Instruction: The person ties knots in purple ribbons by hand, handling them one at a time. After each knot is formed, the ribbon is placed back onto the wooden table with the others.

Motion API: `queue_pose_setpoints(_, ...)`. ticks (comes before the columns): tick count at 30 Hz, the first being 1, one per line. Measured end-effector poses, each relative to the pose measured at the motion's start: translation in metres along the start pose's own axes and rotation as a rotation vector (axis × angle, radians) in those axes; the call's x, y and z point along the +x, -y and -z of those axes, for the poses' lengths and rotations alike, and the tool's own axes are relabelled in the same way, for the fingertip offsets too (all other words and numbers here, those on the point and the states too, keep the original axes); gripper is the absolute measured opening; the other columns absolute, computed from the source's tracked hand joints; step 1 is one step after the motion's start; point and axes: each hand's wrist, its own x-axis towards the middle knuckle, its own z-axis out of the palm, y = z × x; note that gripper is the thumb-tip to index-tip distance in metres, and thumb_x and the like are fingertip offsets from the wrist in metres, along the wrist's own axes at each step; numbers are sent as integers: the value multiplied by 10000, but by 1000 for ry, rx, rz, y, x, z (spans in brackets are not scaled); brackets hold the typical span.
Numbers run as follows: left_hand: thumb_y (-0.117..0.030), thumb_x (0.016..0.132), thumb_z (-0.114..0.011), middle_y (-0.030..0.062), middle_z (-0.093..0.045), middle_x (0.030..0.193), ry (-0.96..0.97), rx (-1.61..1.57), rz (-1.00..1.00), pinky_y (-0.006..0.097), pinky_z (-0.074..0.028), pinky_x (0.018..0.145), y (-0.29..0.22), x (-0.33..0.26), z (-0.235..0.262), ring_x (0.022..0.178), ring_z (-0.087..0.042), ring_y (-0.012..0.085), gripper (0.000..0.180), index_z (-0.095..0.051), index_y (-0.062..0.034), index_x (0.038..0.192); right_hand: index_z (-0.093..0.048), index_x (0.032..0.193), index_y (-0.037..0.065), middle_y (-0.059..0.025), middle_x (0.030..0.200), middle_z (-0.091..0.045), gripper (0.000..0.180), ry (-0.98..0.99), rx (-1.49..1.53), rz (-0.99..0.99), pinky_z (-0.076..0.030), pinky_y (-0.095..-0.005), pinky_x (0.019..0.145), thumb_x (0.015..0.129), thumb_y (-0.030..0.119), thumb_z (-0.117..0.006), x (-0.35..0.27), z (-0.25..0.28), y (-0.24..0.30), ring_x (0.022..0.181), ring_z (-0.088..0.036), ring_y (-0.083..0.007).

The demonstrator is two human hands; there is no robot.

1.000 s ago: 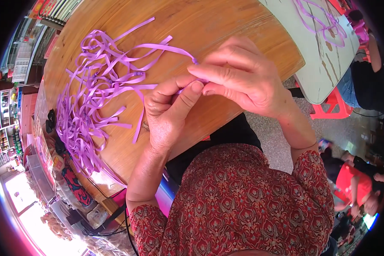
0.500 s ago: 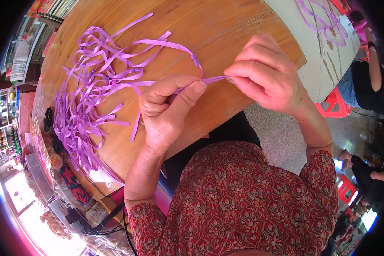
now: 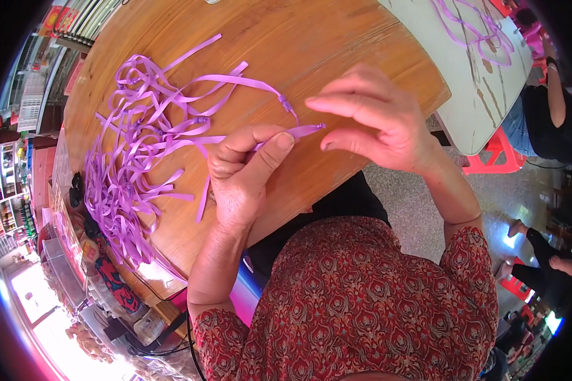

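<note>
My left hand [image 3: 243, 173] pinches a purple ribbon [image 3: 306, 131] between thumb and forefinger. Its short end sticks out to the right and carries a small darker tip. Just beyond that tip, my right hand [image 3: 378, 124] is open, thumb and fingers apart, with nothing between them. Another ribbon end with a darker purple knot or bead [image 3: 285, 101] lies on the table above my left hand. A tangled heap of purple ribbons [image 3: 133, 152] spreads over the left of the table, with several darker knotted spots in it.
The round wooden table [image 3: 299, 57] fills the middle. A white marbled table [image 3: 470, 76] at the right bears more purple ribbon [image 3: 483, 38]. A red plastic stool [image 3: 499, 155] and another person [image 3: 546, 120] are beside it. Bags and boxes crowd the table's left edge.
My right hand has let go of the ribbon's end and opened, drawing slightly left. My left hand keeps its pinch. The view has shifted a little.
</note>
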Motion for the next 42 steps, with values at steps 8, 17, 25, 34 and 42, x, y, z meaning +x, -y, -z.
queue_pose_setpoints(8,-15,819,-665,-43,-597,731,8,81,-72,168,-384,575,2,1,2,654,-485,18,49,-677,-13,867,-641,820,43,-16,747,-536,235,64,-184,117,-391,-333,669,642,146,-753,4,-11,4,688,-506,-199)
queue_pose_setpoints(17,-3,818,-657,28,-635,775,18,-165,-14,217,-440,620,-9,-2,2,672,-540,71,63,-651,-10,880,-636,891,40,-54,827,-582,298,58,-52,75,-422,-363,739,652,171,-754,8,-18,-2,773,-553,-239)
queue_pose_setpoints(25,-227,938,-515,-29,-409,602,327,-566,-430,246,-248,488,-62,3,36,507,-311,77,235,-595,-11,985,-619,1028,57,-107,973,-610,384,302,447,-53,-455,-373,776,691,165,-768,15,-39,19,863,-584,-249)
queue_pose_setpoints(34,-290,975,-422,-43,-289,628,340,-816,-394,246,-241,490,-64,7,54,504,-232,86,297,-584,-47,1027,-639,996,42,-94,933,-633,322,179,432,-109,-457,-363,800,722,167,-752,25,-54,26,859,-607,-245)
queue_pose_setpoints(42,-212,933,-509,-39,-261,597,266,-846,-508,242,-212,479,-111,-2,61,485,-224,85,218,-605,-16,943,-622,1063,2,-107,947,-646,329,754,1037,-197,-508,-305,745,808,196,-695,22,-82,66,841,-632,-204)
